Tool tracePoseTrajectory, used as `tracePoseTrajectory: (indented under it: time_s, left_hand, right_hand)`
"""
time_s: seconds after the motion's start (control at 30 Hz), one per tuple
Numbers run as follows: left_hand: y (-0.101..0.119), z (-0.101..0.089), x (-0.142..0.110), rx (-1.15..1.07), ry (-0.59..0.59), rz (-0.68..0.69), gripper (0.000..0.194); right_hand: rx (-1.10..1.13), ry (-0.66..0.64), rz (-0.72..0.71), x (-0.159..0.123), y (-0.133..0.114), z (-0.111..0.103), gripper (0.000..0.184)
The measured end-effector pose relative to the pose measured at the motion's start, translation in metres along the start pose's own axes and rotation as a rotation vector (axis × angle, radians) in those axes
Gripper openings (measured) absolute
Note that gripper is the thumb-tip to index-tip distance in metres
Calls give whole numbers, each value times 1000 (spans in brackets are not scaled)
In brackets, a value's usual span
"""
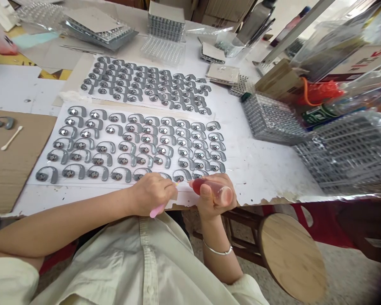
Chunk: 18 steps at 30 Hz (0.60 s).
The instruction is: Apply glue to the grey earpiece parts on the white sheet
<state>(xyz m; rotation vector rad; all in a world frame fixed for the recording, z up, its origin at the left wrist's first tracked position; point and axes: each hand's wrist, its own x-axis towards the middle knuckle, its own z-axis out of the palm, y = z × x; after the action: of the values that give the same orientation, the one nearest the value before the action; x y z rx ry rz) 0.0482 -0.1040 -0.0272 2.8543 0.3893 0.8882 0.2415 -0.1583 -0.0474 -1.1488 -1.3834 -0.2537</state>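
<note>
The left hand point(150, 195) pinches a slim pink applicator point(157, 210), and the right hand point(214, 197) grips a translucent red squeeze bottle point(206, 189). The hands are just apart, over a grey hook-shaped part point(181, 174) at the near edge of a white sheet point(82, 189) on the bench point(273, 178).
</note>
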Motion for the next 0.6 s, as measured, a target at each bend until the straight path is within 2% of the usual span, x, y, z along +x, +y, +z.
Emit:
tracePoseTrajectory:
  time_s: [0.37,0.6]
  left_hand:
    - [-15,-8,3,-304,-28,-133,16]
    - [-17,-11,4,-350,-68,-182,18]
  right_hand:
    - [10,-27,2,-1,0,-1,14]
    - [4,-39,-8,-1,-2,-1,14]
